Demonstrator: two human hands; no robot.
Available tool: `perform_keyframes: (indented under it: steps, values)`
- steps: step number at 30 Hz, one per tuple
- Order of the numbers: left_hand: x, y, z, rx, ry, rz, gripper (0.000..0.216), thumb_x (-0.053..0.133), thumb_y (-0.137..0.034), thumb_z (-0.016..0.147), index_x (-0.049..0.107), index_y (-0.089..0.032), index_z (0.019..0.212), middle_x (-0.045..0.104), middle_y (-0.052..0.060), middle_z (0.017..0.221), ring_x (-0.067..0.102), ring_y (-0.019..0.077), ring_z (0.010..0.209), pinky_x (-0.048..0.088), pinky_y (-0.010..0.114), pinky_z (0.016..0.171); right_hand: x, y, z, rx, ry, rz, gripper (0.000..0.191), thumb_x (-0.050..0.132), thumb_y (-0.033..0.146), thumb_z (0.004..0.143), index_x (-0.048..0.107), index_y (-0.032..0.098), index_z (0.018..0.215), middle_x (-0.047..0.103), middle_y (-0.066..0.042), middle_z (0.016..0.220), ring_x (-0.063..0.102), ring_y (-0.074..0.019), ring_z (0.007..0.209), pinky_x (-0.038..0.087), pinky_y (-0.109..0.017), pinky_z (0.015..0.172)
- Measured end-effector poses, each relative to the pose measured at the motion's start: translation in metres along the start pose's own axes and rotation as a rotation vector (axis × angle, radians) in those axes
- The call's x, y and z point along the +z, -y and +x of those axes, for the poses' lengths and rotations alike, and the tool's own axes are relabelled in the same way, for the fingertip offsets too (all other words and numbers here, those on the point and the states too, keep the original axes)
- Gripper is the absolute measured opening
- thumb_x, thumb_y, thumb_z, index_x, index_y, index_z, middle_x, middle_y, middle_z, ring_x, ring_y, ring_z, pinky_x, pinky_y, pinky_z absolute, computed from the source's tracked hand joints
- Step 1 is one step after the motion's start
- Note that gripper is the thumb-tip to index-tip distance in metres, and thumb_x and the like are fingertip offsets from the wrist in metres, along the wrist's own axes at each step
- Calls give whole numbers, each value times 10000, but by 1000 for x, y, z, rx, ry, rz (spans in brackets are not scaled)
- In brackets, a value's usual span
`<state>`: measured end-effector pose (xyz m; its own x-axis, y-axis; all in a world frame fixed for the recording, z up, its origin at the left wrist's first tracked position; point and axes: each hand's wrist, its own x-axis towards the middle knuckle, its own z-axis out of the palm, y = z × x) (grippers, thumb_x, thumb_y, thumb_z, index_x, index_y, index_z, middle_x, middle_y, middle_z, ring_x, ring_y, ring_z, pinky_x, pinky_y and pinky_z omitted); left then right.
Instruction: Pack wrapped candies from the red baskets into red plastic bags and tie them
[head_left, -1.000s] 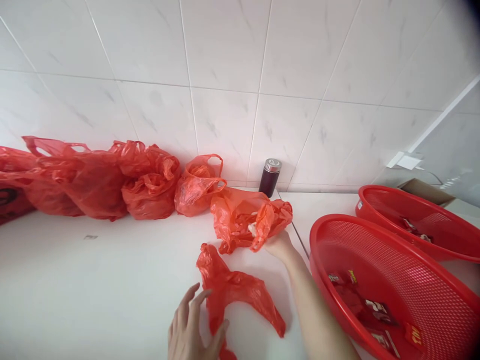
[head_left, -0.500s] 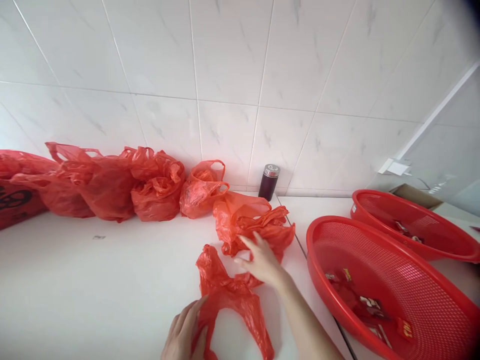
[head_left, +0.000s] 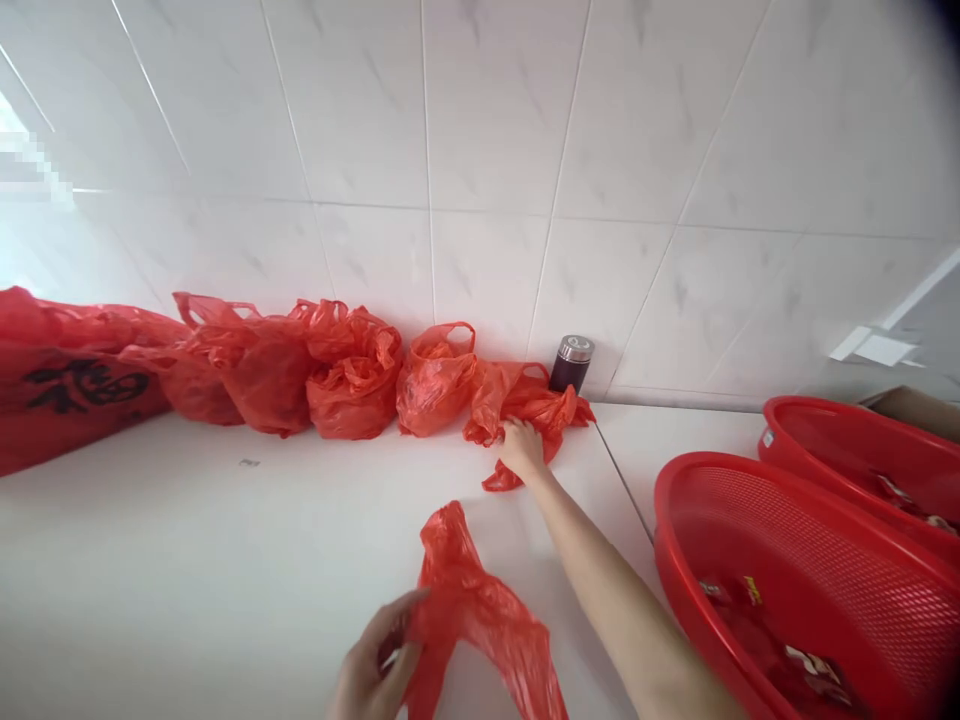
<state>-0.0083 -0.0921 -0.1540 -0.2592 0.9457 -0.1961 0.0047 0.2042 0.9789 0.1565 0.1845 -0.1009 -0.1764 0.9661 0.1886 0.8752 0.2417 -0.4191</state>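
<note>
My left hand (head_left: 373, 665) is closed on an empty red plastic bag (head_left: 480, 620) that lies crumpled on the white counter near the bottom of the view. My right hand (head_left: 521, 447) reaches far forward, its fingers closed on a filled red bag (head_left: 525, 405) that sits by the tiled wall. That bag rests next to a dark flask with a silver lid (head_left: 571, 363).
A row of filled red bags (head_left: 300, 365) lines the wall to the left, ending in a large red bag with black characters (head_left: 67, 385). Two red mesh baskets (head_left: 795, 545) (head_left: 862, 440) holding small wrapped packets stand on the right.
My right hand has pushed the filled bag back against the wall, beside the flask. My left hand has closed on the empty bag.
</note>
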Motion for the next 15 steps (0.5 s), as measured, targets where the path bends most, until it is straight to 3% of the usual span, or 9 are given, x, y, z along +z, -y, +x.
perform_keyframes:
  steps: [4, 5, 7, 9, 12, 15]
  values:
    - [1, -31, 10, -55, -61, -33, 437, 664, -374, 705, 635, -190, 1099, 722, 50, 850, 674, 211, 727, 542, 276, 610, -29, 20, -74, -40, -84, 81, 342, 420, 241, 925, 561, 229, 1237, 555, -91, 1296, 493, -252, 1186, 389, -419, 985]
    - [3, -38, 12, -50, -78, -31, 412, 664, -336, 695, 633, -195, 1081, 696, 19, 758, 648, 184, 653, 514, 251, 557, -35, 27, -99, -179, -105, 220, 307, 445, 250, 916, 570, 229, 1195, 581, -82, 1240, 514, -228, 1162, 403, -391, 986]
    - [10, -50, 13, -31, -102, -58, 354, 646, -265, 675, 626, -216, 1025, 607, -41, 631, 567, 134, 528, 448, 215, 479, -40, 42, -147, -418, 1, 365, 227, 554, 289, 867, 600, 275, 1089, 552, -46, 1284, 498, -223, 1200, 409, -382, 1007]
    - [17, -58, 12, 1, -83, -110, 310, 627, -218, 653, 602, -233, 961, 550, -65, 622, 519, 111, 489, 410, 203, 454, -36, 52, -181, -484, 53, 315, 233, 603, 212, 806, 620, 279, 1029, 458, -48, 1407, 408, -279, 1301, 367, -452, 1048]
    - [20, -62, 7, 55, 15, -113, 277, 587, -171, 636, 548, -245, 900, 541, -56, 684, 508, 115, 513, 391, 203, 453, -24, 53, -196, -413, 127, 299, 454, 478, 15, 748, 599, 287, 1091, 558, -56, 1307, 513, -257, 1207, 420, -434, 984]
    - [6, -57, 7, 159, -20, 172, 327, 516, -101, 615, 549, -260, 899, 523, -45, 762, 455, 103, 506, 354, 201, 458, -23, 45, -187, -278, 152, 487, 529, 414, -14, 721, 542, 298, 1128, 658, -15, 1094, 622, -202, 1018, 475, -339, 862]
